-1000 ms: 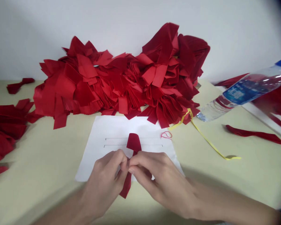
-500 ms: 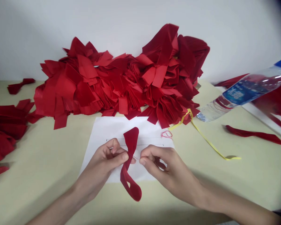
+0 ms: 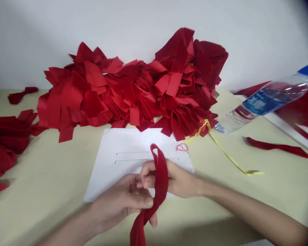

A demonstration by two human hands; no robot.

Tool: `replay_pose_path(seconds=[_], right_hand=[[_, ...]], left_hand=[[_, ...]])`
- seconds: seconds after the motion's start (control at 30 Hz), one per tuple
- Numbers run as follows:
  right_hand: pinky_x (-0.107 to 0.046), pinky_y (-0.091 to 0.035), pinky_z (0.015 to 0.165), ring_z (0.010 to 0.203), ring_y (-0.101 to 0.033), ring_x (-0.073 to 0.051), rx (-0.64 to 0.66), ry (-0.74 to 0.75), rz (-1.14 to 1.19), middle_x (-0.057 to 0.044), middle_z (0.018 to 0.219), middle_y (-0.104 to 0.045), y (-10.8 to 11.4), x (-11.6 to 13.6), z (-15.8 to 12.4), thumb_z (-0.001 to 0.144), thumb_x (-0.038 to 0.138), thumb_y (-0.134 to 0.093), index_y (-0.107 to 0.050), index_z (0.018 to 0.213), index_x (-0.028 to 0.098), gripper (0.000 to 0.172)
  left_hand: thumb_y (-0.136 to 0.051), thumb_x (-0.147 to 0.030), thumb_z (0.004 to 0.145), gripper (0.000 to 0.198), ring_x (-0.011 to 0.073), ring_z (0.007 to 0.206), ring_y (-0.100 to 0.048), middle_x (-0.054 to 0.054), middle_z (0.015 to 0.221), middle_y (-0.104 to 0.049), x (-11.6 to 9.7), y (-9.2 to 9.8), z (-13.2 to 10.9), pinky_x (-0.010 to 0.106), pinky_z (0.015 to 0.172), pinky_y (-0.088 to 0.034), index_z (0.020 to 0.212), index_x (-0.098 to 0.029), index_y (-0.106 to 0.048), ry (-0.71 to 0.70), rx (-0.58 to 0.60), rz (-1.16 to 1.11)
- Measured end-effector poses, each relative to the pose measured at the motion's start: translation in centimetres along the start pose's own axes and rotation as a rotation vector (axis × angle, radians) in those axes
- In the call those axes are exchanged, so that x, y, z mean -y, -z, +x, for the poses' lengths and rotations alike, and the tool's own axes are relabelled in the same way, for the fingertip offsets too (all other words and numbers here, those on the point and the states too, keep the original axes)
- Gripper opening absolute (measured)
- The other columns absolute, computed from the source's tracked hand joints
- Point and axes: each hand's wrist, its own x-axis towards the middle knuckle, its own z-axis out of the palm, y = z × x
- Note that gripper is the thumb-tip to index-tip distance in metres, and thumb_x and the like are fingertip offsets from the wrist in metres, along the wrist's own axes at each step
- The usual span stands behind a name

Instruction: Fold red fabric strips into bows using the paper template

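A red velvet ribbon [image 3: 161, 181], twisted at its middle, is pinched between the thumb and fingers of my left hand [image 3: 129, 198]. Its upper end curls into a small loop, and the lower end hangs past the bottom edge of the view. Behind the ribbon, my right hand [image 3: 178, 177] has its thumb and index finger pressed together, close to the left fingertips. The ribbon partly covers these fingers; a fine thread seems to be in their pinch, too thin to make out well. Under both hands lies a white sheet of paper [image 3: 128, 143] with ruled black lines.
A large heap of cut red ribbon strips [image 3: 133, 92] lies against the wall. More red strips [image 3: 5, 136] are at the left. At the right are a leaning water bottle [image 3: 267, 99], a yellow cord [image 3: 226, 153], a single red strip [image 3: 278, 147] and a pink thread loop [image 3: 182, 147].
The ribbon has been turned over and lowered toward me, its loop now at the top. My right hand has moved left, behind the ribbon, and my left hand has dropped slightly.
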Motion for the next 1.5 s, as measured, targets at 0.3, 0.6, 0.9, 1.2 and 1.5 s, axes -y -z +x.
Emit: replay_pose_path(seconds=[0.3, 0.6, 0.9, 1.2, 1.5], right_hand=[[-0.029, -0.044, 0.075, 0.08, -0.051, -0.015, 0.3, 0.283, -1.094, -0.004, 0.082, -0.063, -0.7, 5.6, -1.3, 0.085, 0.008, -0.048, -0.062, 0.086, 0.016, 0.016], [-0.028, -0.044, 0.069, 0.078, -0.056, -0.015, -0.687, 0.159, -0.719, -0.003, 0.086, -0.06, 0.9, 4.3, -3.6, 0.089, 0.024, -0.047, -0.053, 0.091, 0.022, 0.006], [-0.026, -0.043, 0.07, 0.077, -0.053, -0.011, -0.225, -0.14, -0.025, 0.0, 0.083, -0.057, -1.1, -1.0, -1.4, 0.085, 0.037, -0.055, -0.046, 0.102, 0.018, 0.027], [-0.022, -0.039, 0.063, 0.065, -0.047, -0.008, -0.354, -0.209, -0.194, 0.004, 0.072, -0.051, 0.3, -1.0, -1.5, 0.074, 0.026, -0.063, -0.054, 0.076, 0.017, 0.013], [-0.024, -0.043, 0.066, 0.069, -0.057, -0.01, -0.214, -0.318, 0.022, -0.001, 0.079, -0.063, 2.2, -0.8, -2.3, 0.084, 0.034, -0.053, -0.051, 0.085, 0.017, 0.017]], left_hand=[[-0.056, -0.001, 0.059, 0.017, 0.0123, 0.06, -0.056, -0.003, 0.055, -0.059, -0.3, 0.0, -0.3, 0.022, 0.06, -0.041, 0.054, -0.016, -0.06, 0.003, -0.125, 0.362], [-0.06, -0.028, 0.081, 0.012, 0.0191, 0.08, -0.062, 0.006, 0.077, -0.069, -0.8, 1.1, -0.1, 0.03, 0.075, -0.044, 0.084, -0.017, -0.063, -0.17, -0.363, 0.192], [-0.06, -0.027, 0.084, 0.01, 0.0178, 0.1, -0.055, 0.001, 0.1, -0.066, -0.4, 1.2, 0.3, 0.031, 0.092, -0.037, 0.09, -0.023, -0.066, -0.304, -0.335, 0.09], [-0.07, -0.019, 0.073, 0.012, 0.0144, 0.085, -0.058, 0.0, 0.087, -0.067, -1.7, 2.3, 0.2, 0.029, 0.085, -0.044, 0.083, -0.021, -0.067, -0.408, -0.387, 0.089], [-0.074, -0.016, 0.069, 0.01, 0.0102, 0.078, -0.061, -0.008, 0.07, -0.067, -2.2, 3.2, 0.3, 0.02, 0.082, -0.049, 0.065, -0.02, -0.066, -0.489, -0.576, 0.071]])
